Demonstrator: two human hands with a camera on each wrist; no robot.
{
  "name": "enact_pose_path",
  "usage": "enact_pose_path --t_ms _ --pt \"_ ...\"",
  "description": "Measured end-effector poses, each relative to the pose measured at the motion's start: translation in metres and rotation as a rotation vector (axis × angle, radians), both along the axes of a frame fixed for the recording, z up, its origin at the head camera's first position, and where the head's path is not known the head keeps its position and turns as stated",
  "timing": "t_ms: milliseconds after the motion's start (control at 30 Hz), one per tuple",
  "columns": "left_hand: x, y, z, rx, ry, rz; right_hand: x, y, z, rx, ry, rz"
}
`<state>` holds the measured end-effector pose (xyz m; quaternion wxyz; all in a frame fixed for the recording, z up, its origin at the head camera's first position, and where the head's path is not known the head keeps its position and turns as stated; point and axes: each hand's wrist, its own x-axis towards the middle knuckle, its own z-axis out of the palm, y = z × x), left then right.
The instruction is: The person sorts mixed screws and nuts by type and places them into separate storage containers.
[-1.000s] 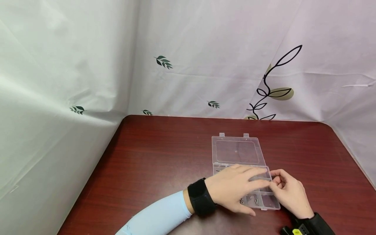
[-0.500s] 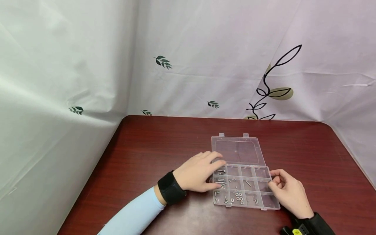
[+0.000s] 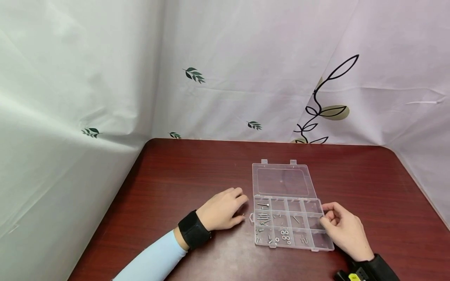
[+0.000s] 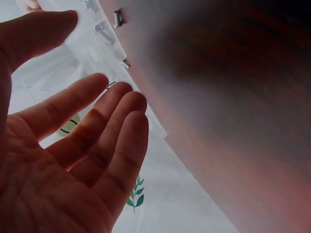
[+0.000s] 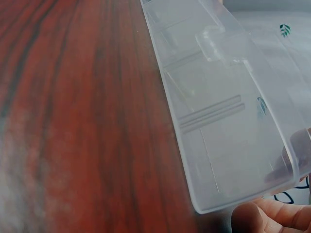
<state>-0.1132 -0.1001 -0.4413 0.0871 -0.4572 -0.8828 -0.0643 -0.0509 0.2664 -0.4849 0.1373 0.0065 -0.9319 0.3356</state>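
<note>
A clear plastic compartment box point(image 3: 295, 247) lies on the table, its lid point(image 3: 283, 180) folded back flat. Screws point(image 3: 263, 217) fill part of its left column, and washers point(image 3: 285, 237) lie in a front compartment. Left of the box, my left hand point(image 3: 223, 210) is held above the table, fingers bent loosely and thumb apart. Its palm point(image 4: 53, 179) shows nothing held in the left wrist view. My right hand point(image 3: 347, 233) holds the box's right edge with thumb and curled fingers. In the right wrist view, fingertips point(image 5: 247, 217) meet the box's corner, partly cut off by the frame.
The dark red wooden table point(image 3: 197, 168) spreads around the box, with bare wood to the left and behind. A white cloth with leaf prints point(image 3: 228, 78) hangs along the back and both sides.
My left hand has moved left from above the compartments, past the box's left edge, to a spot over the table. The right hand stays at the box's right edge.
</note>
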Motion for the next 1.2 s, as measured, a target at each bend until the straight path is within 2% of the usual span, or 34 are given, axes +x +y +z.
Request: enact_pose_path --t_ms 133,300,600,867,1067,1200 --pt "0.001 -0.001 -0.003 -0.051 -0.001 -0.004 -0.001 -0.001 -0.002 0.000 -0.002 -0.004" --pt "0.001 -0.001 -0.008 -0.063 0.007 -0.024 -0.001 -0.002 -0.001 -0.004 0.000 -0.003" --pt "0.004 0.008 -0.013 -0.008 0.033 -0.084 0.000 -0.002 0.000 -0.003 -0.006 0.001" --pt "0.007 0.011 -0.014 -0.007 0.060 -0.081 0.001 -0.001 0.001 -0.007 -0.009 -0.002" --pt "0.006 0.012 -0.014 -0.027 0.036 -0.079 0.000 0.000 0.000 -0.002 -0.009 -0.007" --pt "0.005 0.012 -0.011 -0.029 0.012 -0.083 0.000 0.000 0.000 -0.004 -0.001 -0.003"
